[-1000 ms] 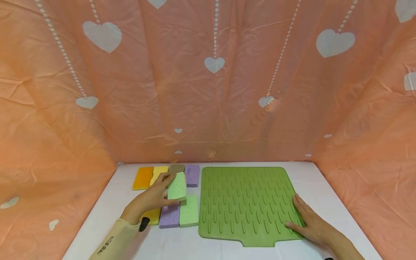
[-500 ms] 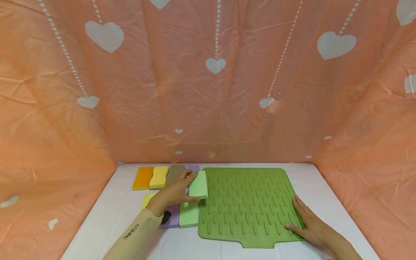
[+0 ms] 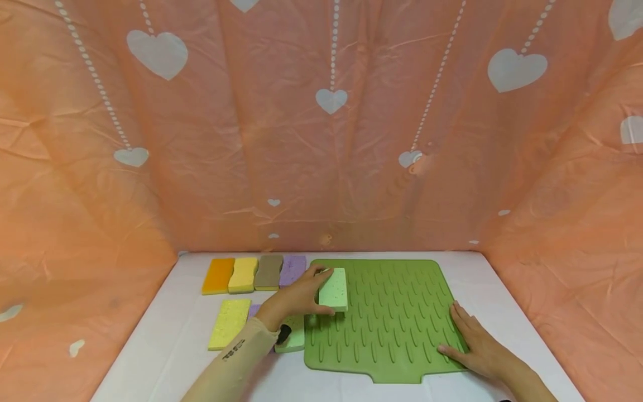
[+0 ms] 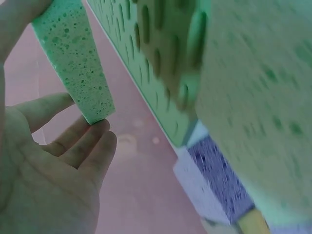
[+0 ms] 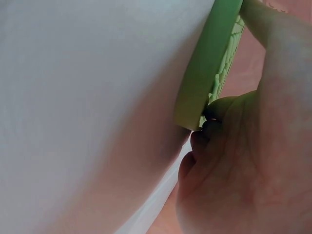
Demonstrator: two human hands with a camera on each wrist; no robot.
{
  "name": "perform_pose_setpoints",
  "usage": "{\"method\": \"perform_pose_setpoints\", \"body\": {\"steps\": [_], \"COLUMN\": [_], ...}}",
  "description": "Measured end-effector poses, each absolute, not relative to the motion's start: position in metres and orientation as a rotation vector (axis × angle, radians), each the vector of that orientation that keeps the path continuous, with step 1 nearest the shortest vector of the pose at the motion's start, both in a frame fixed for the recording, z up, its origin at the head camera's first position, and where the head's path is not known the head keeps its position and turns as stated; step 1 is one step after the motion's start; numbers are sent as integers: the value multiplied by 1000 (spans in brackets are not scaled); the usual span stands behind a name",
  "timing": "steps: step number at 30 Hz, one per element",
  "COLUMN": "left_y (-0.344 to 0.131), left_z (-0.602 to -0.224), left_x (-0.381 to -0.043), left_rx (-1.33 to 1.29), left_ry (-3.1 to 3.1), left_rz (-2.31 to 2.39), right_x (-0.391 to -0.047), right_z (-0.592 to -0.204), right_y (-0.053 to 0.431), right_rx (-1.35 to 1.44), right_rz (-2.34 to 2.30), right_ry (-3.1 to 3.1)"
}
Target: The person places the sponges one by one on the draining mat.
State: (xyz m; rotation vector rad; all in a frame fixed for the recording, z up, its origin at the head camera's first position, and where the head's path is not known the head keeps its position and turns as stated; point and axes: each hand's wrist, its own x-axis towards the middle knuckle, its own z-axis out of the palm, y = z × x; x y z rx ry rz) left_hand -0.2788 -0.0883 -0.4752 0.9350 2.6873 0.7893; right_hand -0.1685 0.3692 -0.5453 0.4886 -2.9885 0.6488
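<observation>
My left hand (image 3: pixel 299 297) pinches a pale green sponge (image 3: pixel 334 290) by its two ends, thumb at the near end and fingers at the far end. It hangs over the left part of a ribbed green mat (image 3: pixel 392 318). In the left wrist view the speckled sponge (image 4: pixel 75 63) runs between thumb and fingertips. On the mat's right edge rests my right hand (image 3: pixel 477 341), its fingers extended and the thumb on the ribbed top. Seen from the right wrist, the fingers lie against the mat's thick rim (image 5: pixel 207 68).
Behind my left arm lie an orange sponge (image 3: pixel 219 276), a yellow one (image 3: pixel 243 274), a grey-brown one (image 3: pixel 269 272) and a purple one (image 3: pixel 292 270). Nearer are a lime-yellow sponge (image 3: pixel 230 325) and a green sponge (image 3: pixel 295 335), with another purple one mostly hidden. Orange heart-print cloth surrounds the white table (image 3: pixel 161 346).
My left hand has carried the pale green sponge rightward, from over the other sponges to over the mat's left side. The right hand has stayed on the mat's edge.
</observation>
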Motion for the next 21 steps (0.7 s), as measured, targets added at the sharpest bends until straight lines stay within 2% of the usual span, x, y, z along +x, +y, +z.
{"method": "perform_pose_setpoints", "body": {"steps": [21], "left_y": [-15], "left_z": [-490], "left_x": [-296], "left_rx": [881], "left_ry": [2662], "left_rz": [770], "right_x": [-167], "right_z": [-546], "right_y": [368], "right_rx": [469], "right_rz": [626], "right_ry": [-2975]}}
